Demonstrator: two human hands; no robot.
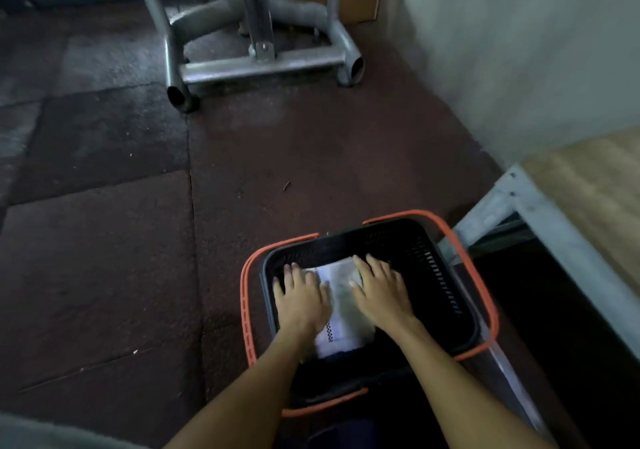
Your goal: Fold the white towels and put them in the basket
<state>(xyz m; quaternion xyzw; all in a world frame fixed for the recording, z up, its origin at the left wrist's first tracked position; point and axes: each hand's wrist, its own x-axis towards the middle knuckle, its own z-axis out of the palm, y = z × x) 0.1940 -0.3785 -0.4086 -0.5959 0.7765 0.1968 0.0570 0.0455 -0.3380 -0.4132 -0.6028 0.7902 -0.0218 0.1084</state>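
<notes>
Now my left hand [300, 301] and right hand [381, 291] press flat on the folded towel [341, 313] inside the basket [460, 258]; next I'd lift clear.

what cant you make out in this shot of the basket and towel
Head view: towel sides, covered by the left hand and right hand.
Head view: basket floor beneath the towel, too dark.
Head view: metal frame top, cut by the upper edge.
</notes>
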